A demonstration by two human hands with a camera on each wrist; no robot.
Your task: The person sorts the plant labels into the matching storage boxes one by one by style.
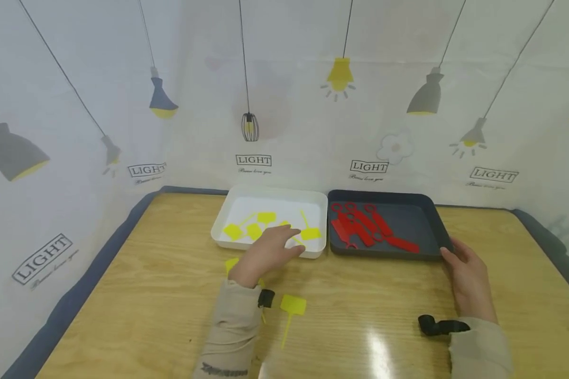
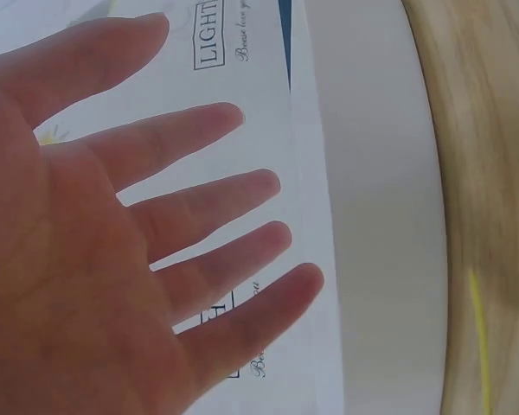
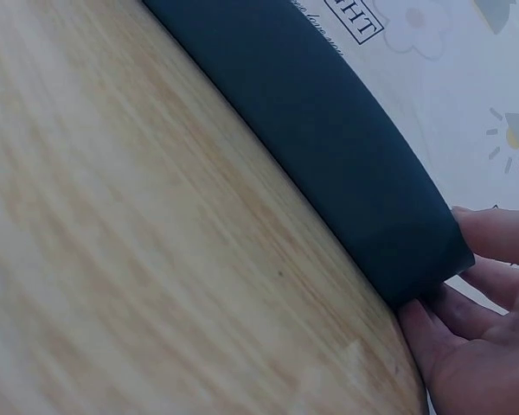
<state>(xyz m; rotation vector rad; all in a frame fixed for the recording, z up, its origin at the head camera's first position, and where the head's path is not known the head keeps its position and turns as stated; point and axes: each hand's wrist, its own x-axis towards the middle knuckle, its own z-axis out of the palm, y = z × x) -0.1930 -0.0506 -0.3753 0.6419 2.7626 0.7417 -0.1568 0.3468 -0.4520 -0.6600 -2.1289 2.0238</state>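
Note:
My left hand (image 1: 272, 250) hovers over the front of a white tray (image 1: 220, 243), fingers spread and straight, nothing in its grasp. Several yellow plant labels (image 1: 266, 217), flat plates on thin stems, lie in that tray; some are partly hidden by the hand. In the left wrist view the open palm (image 2: 86, 242) faces the camera beside the tray's pale wall (image 2: 381, 207). With thumb and fingers, my right hand (image 1: 469, 271) grips the front right corner of a dark grey tray (image 1: 433, 223). Several flat red pieces with ring ends (image 1: 360, 223) fill its left side.
Another yellow plant label (image 1: 293, 304) lies on the wooden table (image 1: 360, 316) in front of the trays, and one more yellow plate (image 1: 231, 264) shows beside the left wrist. The two trays stand side by side near a lamp-printed cloth backdrop (image 1: 303, 131).

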